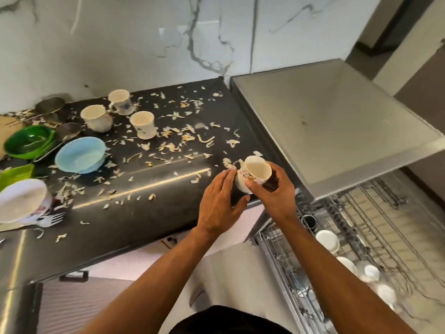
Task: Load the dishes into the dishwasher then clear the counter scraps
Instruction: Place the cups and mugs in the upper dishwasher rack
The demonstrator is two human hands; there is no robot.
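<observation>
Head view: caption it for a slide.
Right hand holds a patterned cup over the scrap-strewn counter, beside the open dishwasher rack.

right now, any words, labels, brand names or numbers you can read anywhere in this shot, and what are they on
Nothing here can be read for certain.
White mug at the left edge of the counter: red and dark print on its side, too blurred and cut off to read.
Cup gripped by the right hand: a floral band, pattern only, no lettering.
Three cups at the back of the counter: small motifs, no text.
Dishwasher lid: no visible marking.
</observation>
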